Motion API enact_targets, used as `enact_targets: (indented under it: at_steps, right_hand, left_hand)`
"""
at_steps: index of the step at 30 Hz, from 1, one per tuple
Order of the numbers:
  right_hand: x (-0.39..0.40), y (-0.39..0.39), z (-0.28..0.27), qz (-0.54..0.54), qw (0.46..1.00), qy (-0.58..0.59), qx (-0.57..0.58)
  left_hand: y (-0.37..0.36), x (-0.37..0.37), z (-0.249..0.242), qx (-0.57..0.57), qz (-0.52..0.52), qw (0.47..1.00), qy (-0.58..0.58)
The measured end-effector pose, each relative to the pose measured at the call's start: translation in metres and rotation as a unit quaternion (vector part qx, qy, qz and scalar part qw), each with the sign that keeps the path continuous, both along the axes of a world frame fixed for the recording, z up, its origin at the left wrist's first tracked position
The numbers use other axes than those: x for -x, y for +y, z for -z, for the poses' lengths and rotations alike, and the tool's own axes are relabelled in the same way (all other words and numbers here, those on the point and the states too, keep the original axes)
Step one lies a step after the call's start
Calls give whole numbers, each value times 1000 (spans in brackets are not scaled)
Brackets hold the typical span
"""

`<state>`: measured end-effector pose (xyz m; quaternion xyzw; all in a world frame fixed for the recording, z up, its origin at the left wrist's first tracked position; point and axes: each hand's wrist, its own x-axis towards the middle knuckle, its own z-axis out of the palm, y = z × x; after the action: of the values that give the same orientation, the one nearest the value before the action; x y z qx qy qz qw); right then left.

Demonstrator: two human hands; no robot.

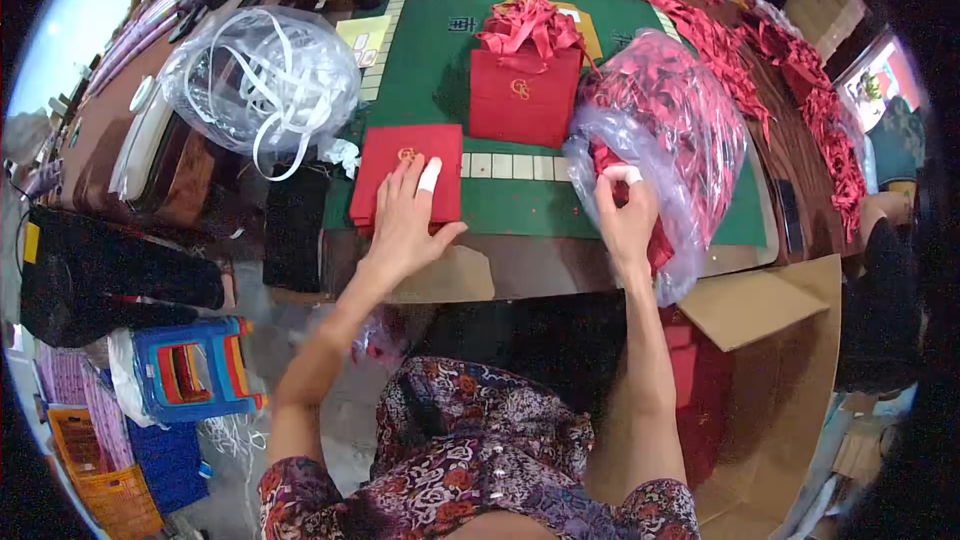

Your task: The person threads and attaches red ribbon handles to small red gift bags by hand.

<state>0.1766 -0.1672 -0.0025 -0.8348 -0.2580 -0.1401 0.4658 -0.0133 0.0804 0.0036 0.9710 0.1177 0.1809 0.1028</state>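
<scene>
My left hand (pixel 408 215) lies with fingers stretched out on a flat stack of red gift bags (pixel 440 155) with a gold logo. At the mouth of a clear plastic bag (pixel 690 140) full of red ribbons, my right hand (pixel 630 220) has thumb and index finger pinched together on red ribbon (pixel 602 155). The exact strand is partly hidden by my fingers. White tape wraps a finger on each hand. Beyond them, a red gift bag (pixel 525 105) stands upright, with a heap of red ribbons (pixel 530 28) at its top.
A clear bag with white straps (pixel 265 80) sits at the left. The green mat (pixel 425 70) covers the table's middle. Loose red ribbons (pixel 710 55) lie along the right side. An open cardboard box (pixel 770 390) holds red items below right. Stacked plastic stools (pixel 195 370) stand lower left. Two other people work beyond.
</scene>
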Motion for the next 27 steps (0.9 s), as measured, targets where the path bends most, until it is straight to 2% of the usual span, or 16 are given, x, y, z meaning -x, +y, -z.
enact_targets:
  at_steps: [1, 5, 8, 10, 12, 16, 18, 20, 21, 23, 25, 27]
  right_hand:
    - [5, -2, -1, -19, 999, -42, -21]
    - [34, -8, -14, -41, 998, -32, -41]
    - [53, -9, -9, -65, 996, 23, -51]
    - [63, -7, -8, -71, 997, 10, -34]
    - [70, -4, -6, -78, 992, 91, -41]
    - [68, -8, 12, -78, 993, 71, 48]
    - [67, -10, 16, -75, 994, 67, 47]
    - [68, -12, 19, -73, 993, 14, 91]
    - [67, -13, 18, -77, 992, -3, 102]
    - [68, -14, 16, -72, 994, 16, 86]
    - [70, -13, 18, -68, 995, 33, 69]
    - [74, -10, 21, -65, 996, 60, -10]
  left_hand:
    - [-2, 1, 4, 39, 5, 999, -12]
    - [-11, 8, 6, 79, 40, 994, -56]
    - [-33, 12, -6, 38, 43, 997, -53]
    - [-63, 12, -11, 14, 50, 998, -45]
    - [-94, 11, 1, -5, 76, 995, -64]
    - [-143, 8, 25, -3, 109, 993, -45]
    - [-157, 10, 30, 22, 125, 992, -14]
    - [-155, 13, 23, 47, 143, 989, -2]
    - [-151, 11, 18, 96, 149, 984, -3]
    - [-137, 5, 11, 163, 141, 976, 1]
    - [-116, -14, 15, 113, 111, 986, -44]
    - [-98, -29, 22, 80, 100, 990, -65]
